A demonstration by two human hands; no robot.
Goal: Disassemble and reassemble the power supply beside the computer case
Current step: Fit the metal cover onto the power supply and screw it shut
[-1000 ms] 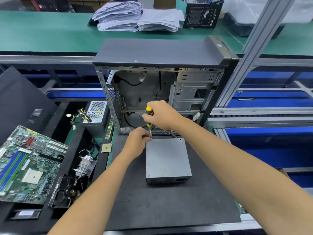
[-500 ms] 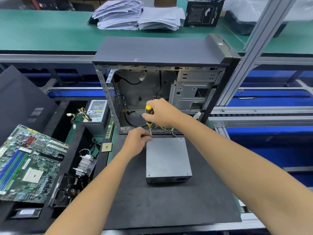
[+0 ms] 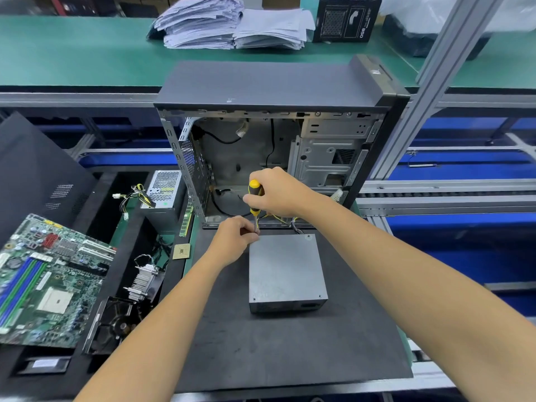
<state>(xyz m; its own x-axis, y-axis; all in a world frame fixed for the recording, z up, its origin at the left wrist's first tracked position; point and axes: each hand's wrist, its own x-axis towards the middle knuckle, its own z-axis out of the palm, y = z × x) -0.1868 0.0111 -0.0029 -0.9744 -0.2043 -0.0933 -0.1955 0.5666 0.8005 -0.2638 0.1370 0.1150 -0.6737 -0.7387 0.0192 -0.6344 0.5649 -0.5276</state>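
There's one view, worn on the person's head, looking forward and down. It sits close over the black mat (image 3: 261, 352), facing the open computer case (image 3: 275, 91).

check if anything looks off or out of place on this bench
One thing stands out: a bare processor chip lies loose on the mat's left edge, right by the left hand, an exposed spot. The power supply sits flat and square; the screwdriver stands upright at its far left corner.

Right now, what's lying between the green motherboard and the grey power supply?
In the head view, between motherboard and power supply: a finned heatsink, a black fan, a small CPU chip, and the left forearm.
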